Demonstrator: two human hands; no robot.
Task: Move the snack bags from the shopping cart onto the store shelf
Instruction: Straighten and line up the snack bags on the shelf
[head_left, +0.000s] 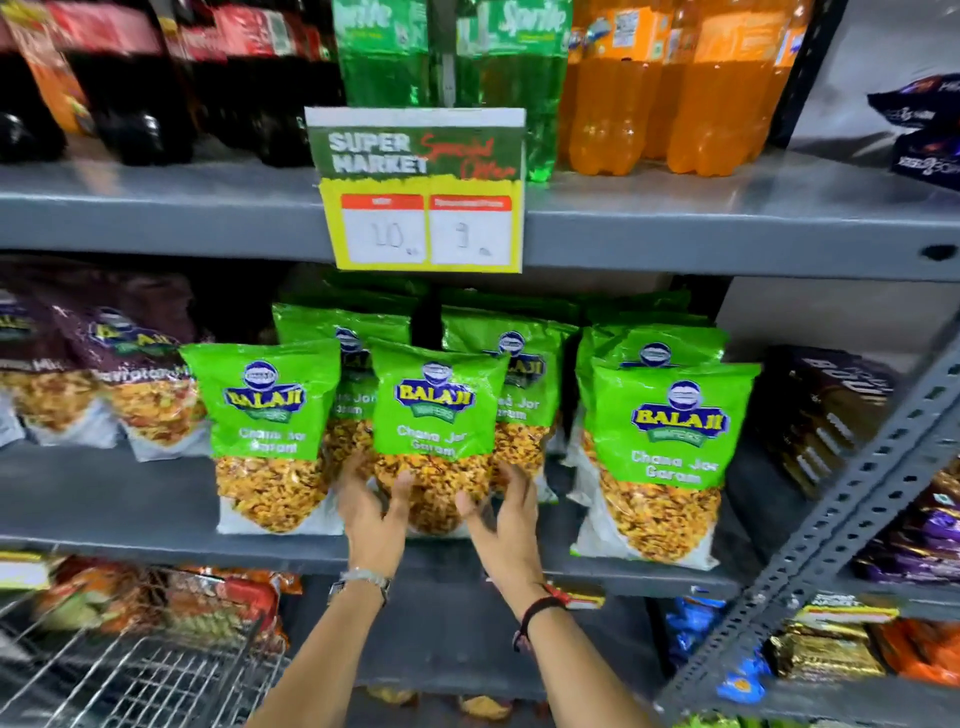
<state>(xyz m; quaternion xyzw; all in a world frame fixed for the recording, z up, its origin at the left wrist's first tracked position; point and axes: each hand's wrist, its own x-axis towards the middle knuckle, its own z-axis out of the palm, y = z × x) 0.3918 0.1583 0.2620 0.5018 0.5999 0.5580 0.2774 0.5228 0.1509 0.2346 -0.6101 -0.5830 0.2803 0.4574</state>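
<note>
A snack bag (434, 415), green with a clear window showing golden mix, stands upright at the front of the middle store shelf (156, 540), between two matching bags. The left hand (371, 512) and the right hand (506, 514) cup its lower corners from either side, fingers spread and touching the base; whether they carry any of its weight cannot be told. It looks like the placing step, with the bag being settled on its base. The next move likely calls for easing both hands off without tipping it, then reaching back to the shopping cart (135, 670), whose wire basket shows at lower left.

The bag's label reads "BALAJI WAFERS" and "Chana Jor Garam". More green bags stand behind. Purple bags (124, 364) to the left carry the same brand. A hanging price sign (421, 192) reads "SUPER MARKET Special Offer", with handwritten "10" and "9". Above, green bottles (452, 62) read "Sprite", beside dark and orange drinks.
</note>
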